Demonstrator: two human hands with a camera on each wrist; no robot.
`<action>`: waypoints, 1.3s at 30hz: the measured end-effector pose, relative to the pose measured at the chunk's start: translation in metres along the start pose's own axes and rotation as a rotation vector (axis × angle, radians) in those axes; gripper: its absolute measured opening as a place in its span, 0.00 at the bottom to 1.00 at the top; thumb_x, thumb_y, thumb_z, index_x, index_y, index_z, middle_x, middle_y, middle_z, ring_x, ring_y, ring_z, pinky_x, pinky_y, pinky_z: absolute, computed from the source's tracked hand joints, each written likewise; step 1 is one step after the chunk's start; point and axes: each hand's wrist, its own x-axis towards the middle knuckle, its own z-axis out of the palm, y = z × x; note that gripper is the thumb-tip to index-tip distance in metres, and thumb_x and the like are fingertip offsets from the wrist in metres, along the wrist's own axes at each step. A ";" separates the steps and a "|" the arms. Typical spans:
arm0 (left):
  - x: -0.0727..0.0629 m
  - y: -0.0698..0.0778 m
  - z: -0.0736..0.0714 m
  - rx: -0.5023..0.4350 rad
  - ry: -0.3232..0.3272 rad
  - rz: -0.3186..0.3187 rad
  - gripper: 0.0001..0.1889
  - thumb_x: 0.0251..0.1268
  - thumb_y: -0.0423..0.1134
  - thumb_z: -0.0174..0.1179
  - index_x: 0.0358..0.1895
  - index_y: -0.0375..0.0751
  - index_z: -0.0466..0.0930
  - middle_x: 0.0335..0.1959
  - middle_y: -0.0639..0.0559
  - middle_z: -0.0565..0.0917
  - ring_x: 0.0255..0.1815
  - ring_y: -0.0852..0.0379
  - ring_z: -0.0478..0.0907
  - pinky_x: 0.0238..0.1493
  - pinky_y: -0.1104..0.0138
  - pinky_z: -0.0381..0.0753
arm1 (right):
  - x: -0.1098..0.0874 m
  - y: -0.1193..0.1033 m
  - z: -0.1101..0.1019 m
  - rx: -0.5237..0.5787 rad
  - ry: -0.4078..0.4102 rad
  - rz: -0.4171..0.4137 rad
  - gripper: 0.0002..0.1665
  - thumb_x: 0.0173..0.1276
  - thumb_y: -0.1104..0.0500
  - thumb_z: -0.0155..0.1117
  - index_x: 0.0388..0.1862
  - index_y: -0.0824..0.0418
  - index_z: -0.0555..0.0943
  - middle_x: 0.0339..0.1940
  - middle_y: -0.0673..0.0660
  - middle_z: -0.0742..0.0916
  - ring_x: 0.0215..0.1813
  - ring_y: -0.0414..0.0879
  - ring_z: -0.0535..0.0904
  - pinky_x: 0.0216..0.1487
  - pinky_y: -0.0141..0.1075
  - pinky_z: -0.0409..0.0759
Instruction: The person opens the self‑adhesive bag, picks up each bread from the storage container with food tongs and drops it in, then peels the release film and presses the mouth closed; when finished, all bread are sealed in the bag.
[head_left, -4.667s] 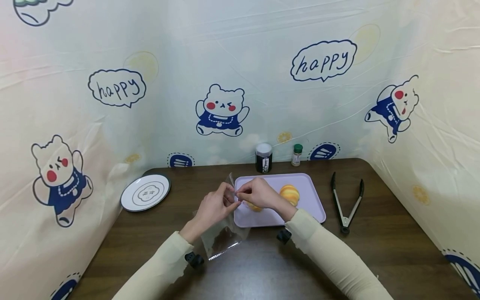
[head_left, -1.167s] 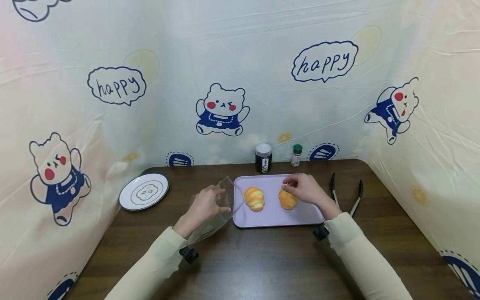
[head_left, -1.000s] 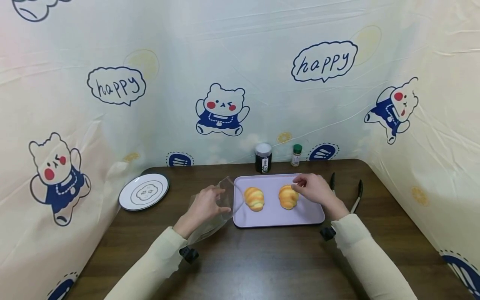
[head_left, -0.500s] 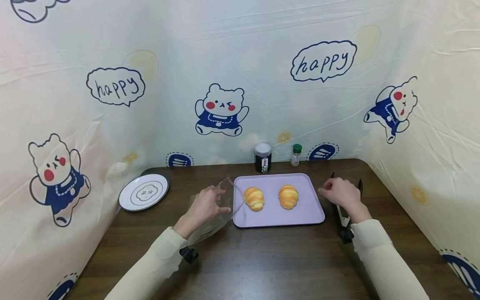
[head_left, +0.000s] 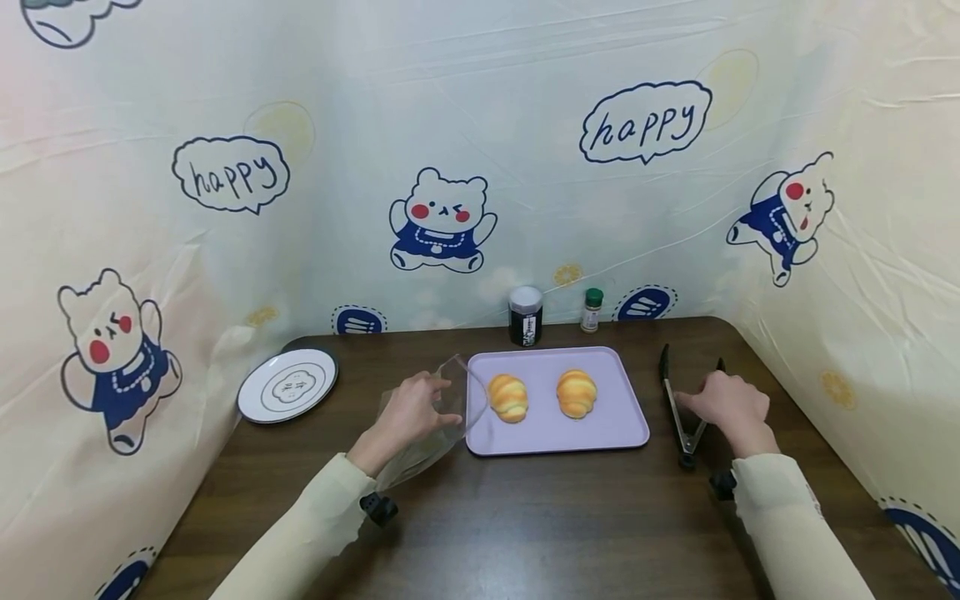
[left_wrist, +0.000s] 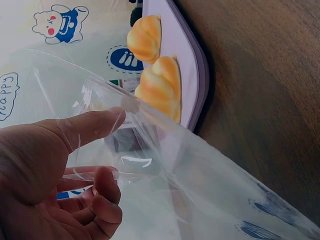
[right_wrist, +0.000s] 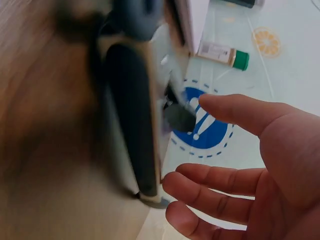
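Tongs [head_left: 678, 423] lie spread on the tabletop [head_left: 525, 525], right of the tray [head_left: 551, 442], the right hand [head_left: 727, 407] over them, thumb and fingers well apart; contact is unclear. They should feel light, stiff and springy, best taken midway round both arms. The left hand [head_left: 411, 412], thumb and fingers parted, spreads a likely flimsy, slippery bag [left_wrist: 220, 175].

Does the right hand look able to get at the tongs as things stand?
Probably yes: the right hand is close beside the tongs, thumb and fingers spread and holding nothing, with no visible obstacle between.
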 end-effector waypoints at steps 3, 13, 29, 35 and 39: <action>0.000 0.000 0.000 0.002 0.001 0.002 0.33 0.47 0.51 0.79 0.58 0.40 0.83 0.39 0.46 0.83 0.36 0.56 0.80 0.32 0.64 0.81 | 0.001 0.006 0.002 -0.020 0.000 0.031 0.52 0.59 0.26 0.61 0.52 0.76 0.78 0.30 0.67 0.84 0.30 0.57 0.76 0.28 0.46 0.72; 0.000 -0.001 0.001 -0.002 0.003 -0.008 0.33 0.46 0.51 0.79 0.57 0.40 0.83 0.39 0.46 0.83 0.36 0.56 0.79 0.33 0.64 0.81 | -0.001 0.011 0.005 -0.044 -0.006 0.021 0.69 0.50 0.16 0.58 0.63 0.78 0.69 0.47 0.79 0.82 0.37 0.63 0.77 0.33 0.50 0.72; 0.000 -0.002 0.001 -0.017 -0.005 -0.010 0.33 0.46 0.51 0.79 0.57 0.39 0.83 0.37 0.46 0.82 0.33 0.57 0.77 0.32 0.66 0.79 | 0.002 0.014 0.003 -0.014 -0.076 0.030 0.64 0.54 0.26 0.66 0.65 0.79 0.66 0.45 0.78 0.82 0.41 0.66 0.77 0.37 0.53 0.72; 0.001 -0.004 0.002 -0.013 -0.002 0.003 0.34 0.46 0.51 0.79 0.58 0.39 0.83 0.37 0.46 0.82 0.32 0.57 0.76 0.31 0.66 0.78 | 0.003 0.018 0.002 0.009 -0.118 0.025 0.50 0.55 0.29 0.68 0.49 0.76 0.77 0.34 0.67 0.82 0.35 0.58 0.76 0.33 0.48 0.73; 0.001 -0.005 0.002 -0.022 -0.005 -0.003 0.34 0.46 0.51 0.79 0.58 0.40 0.83 0.40 0.45 0.83 0.36 0.56 0.80 0.33 0.65 0.82 | 0.004 0.023 0.002 0.033 -0.104 0.017 0.43 0.56 0.33 0.67 0.44 0.73 0.79 0.38 0.70 0.81 0.35 0.60 0.76 0.32 0.50 0.75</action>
